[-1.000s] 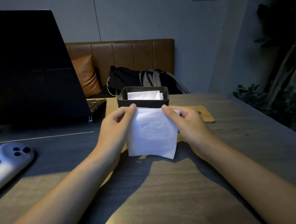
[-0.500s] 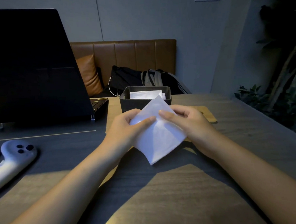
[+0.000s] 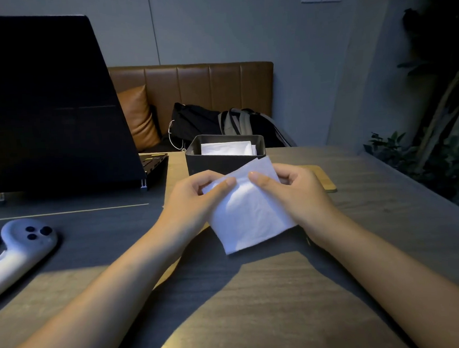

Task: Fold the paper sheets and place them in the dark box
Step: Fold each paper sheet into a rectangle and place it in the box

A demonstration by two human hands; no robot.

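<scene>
A white paper sheet (image 3: 248, 213), folded to a small square, is held tilted above the table between both hands. My left hand (image 3: 195, 200) pinches its upper left edge with thumb on top. My right hand (image 3: 296, 191) pinches the upper right part, thumb near the left thumb. Just behind the hands stands the dark box (image 3: 217, 161), open at the top, with white folded paper (image 3: 228, 149) lying inside it.
A large dark laptop (image 3: 46, 104) on a stand fills the left. A white controller (image 3: 21, 251) lies at the near left. A wooden board (image 3: 322, 179) lies right of the box. Bags (image 3: 220, 123) sit on a brown bench behind the table.
The sheet hung straight a second ago; it has been turned to a tilted position, and both thumbs have come together near its top.
</scene>
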